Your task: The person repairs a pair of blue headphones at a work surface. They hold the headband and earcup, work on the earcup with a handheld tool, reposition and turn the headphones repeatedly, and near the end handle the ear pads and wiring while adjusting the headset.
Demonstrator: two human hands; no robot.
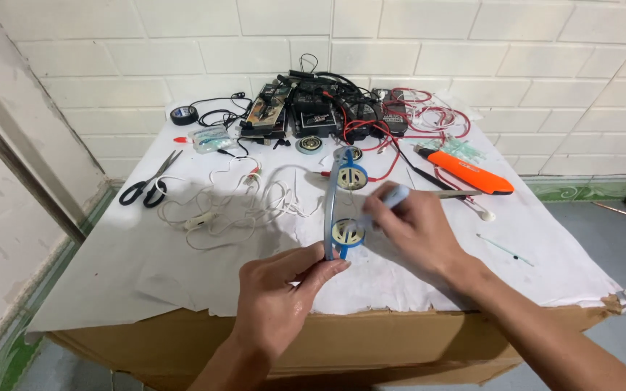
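A blue headband headset frame with two round cream-and-blue ear cups stands on edge over the paper-covered table. My left hand pinches the near end of the band by the lower ear cup. My right hand grips a small pale-blue-handled tool whose tip rests at the lower ear cup. Both forearms reach in from the bottom edge.
Black-handled scissors and a tangle of white wires lie at the left. A roll of black tape, dark electronic boxes with red wires sit at the back. An orange utility knife lies right.
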